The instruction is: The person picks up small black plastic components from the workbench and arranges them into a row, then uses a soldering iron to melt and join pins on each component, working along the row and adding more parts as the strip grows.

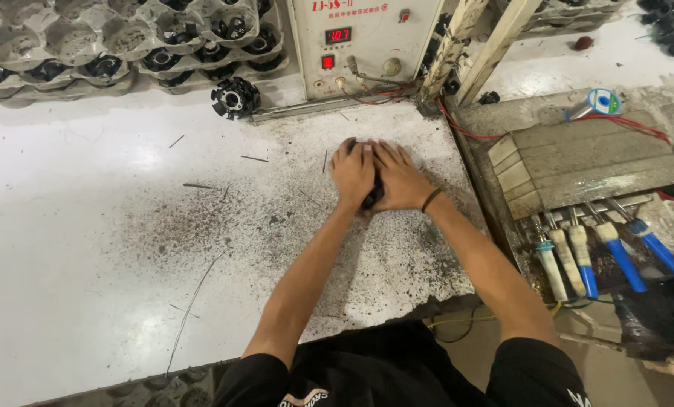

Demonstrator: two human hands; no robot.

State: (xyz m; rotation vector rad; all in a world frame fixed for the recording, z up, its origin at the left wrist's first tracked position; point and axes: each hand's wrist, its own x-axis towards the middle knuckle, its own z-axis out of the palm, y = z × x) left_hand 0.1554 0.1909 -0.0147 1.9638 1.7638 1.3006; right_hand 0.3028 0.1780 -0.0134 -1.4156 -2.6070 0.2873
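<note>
Both my hands lie side by side, palms down, over a black round part (372, 197) on the white, dirt-speckled worktable (88, 249). My left hand (352, 172) covers its left half, my right hand (397, 177) its right half, a dark band on the right wrist. Only slivers of the black part show between and above the hands. Another black toothed round part (235, 97) sits alone on the table farther back, left of the hands.
Grey pulp trays (126, 41) holding several black round parts line the back left. A cream control box (363, 41) with a red digital display stands behind the hands. To the right, several soldering irons (608, 252) with blue and white handles rest beside a taped block (585, 162).
</note>
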